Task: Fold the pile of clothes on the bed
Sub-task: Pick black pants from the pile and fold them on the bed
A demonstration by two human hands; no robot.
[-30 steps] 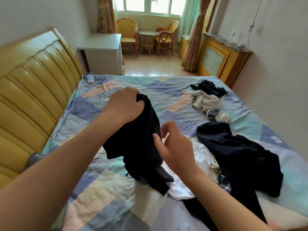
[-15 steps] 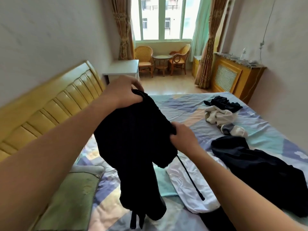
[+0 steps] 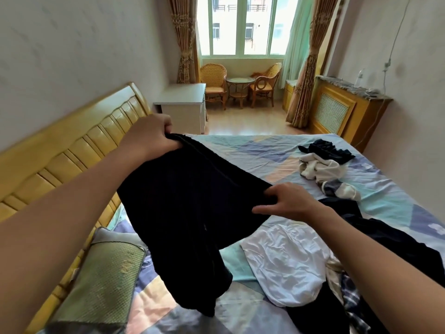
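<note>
I hold a black ribbed garment [image 3: 187, 206] stretched in the air above the bed [image 3: 252, 150]. My left hand [image 3: 151, 136] grips its upper left edge near the headboard. My right hand [image 3: 286, 201] pinches the opposite edge with thumb and curled fingers, one finger pointing left under the cloth. The garment's lower part hangs down toward the patchwork sheet. Below my right arm lie a white garment [image 3: 286, 266] and a large dark garment [image 3: 385, 239]. Farther back sits a small heap of cream, grey and black clothes [image 3: 322, 167].
A yellow padded headboard [image 3: 60, 162] runs along the left. A green pillow [image 3: 101, 285] lies at the bed's near left corner. Beyond the bed stand a white bedside table [image 3: 183, 109], wicker chairs with a small round table [image 3: 240, 88], and a wooden radiator cover [image 3: 344, 112] on the right.
Both hands have drawn apart and spread the black garment wide. My right hand, free a second ago, now pinches its right edge. The view has tilted upward toward the window.
</note>
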